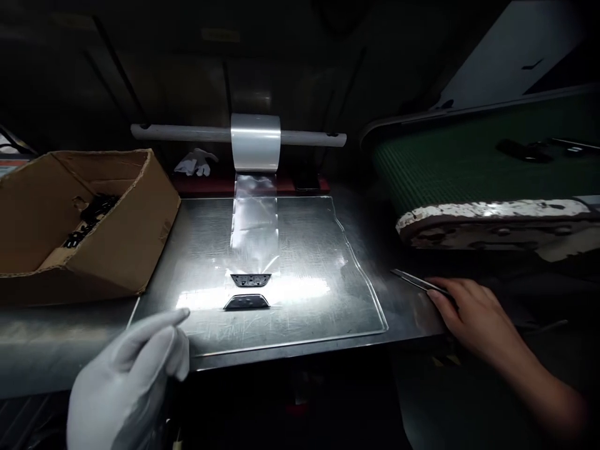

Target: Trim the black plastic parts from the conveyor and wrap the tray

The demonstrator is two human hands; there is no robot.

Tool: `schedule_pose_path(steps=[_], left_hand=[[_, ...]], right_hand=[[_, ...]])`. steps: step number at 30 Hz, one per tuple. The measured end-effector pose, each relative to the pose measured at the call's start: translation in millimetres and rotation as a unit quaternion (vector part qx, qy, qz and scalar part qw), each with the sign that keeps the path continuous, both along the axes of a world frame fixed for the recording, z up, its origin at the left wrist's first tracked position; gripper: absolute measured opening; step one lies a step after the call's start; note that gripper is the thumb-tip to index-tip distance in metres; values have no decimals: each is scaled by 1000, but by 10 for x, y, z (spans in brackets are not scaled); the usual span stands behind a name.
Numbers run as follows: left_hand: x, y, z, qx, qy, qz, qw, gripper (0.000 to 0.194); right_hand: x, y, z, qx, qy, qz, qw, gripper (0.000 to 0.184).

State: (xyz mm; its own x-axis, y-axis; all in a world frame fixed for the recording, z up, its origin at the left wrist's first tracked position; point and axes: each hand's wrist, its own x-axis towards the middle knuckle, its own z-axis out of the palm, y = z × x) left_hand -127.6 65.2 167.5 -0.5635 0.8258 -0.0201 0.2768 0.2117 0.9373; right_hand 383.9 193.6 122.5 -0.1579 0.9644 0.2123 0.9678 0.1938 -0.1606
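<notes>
My left hand point(135, 375), in a white glove, hovers at the front left edge of the clear sheet point(309, 319). Its index finger points toward two small black trapezoid plastic parts; the other fingers are curled, and no object shows in them. The farther black part point(250, 280) has an uneven face upward and lies at the end of the clear film strip point(255, 219). Nearer to me, the second black part point(247, 302) shows a smooth face. My bare right hand point(473, 309) grips a slim metal utility knife point(412, 279) at the right, its tip pointing left.
A roll of clear film point(255, 144) hangs on a white bar point(187, 132) at the back. An open cardboard box point(112, 250) with black parts stands left. On the right, a green conveyor belt point(450, 162) carries dark items. A white glove point(195, 162) lies behind the sheet.
</notes>
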Motion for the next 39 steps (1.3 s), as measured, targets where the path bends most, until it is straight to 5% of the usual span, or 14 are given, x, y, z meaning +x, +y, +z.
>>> schedule_pose_path(steps=[5, 11, 14, 17, 33, 39], left_hand=[[-91, 446, 93, -31, 116, -84, 989, 40], [-119, 814, -11, -34, 349, -276, 895, 37], [-132, 863, -88, -39, 355, -302, 884, 30], [-145, 868, -147, -33, 346, -309, 886, 24], [-155, 891, -190, -36, 363, -317, 876, 16], [-149, 870, -163, -50, 357, -309, 880, 24]], right_hand=[[-309, -30, 172, 10, 61, 34, 997, 13], [-1868, 46, 433, -67, 123, 300, 943, 19], [-2573, 130, 498, -85, 54, 352, 931, 22], [-2922, 206, 523, -96, 1, 363, 927, 23], [-3006, 271, 514, -117, -12, 378, 918, 25], [-2655, 302, 573, -112, -47, 363, 924, 23]])
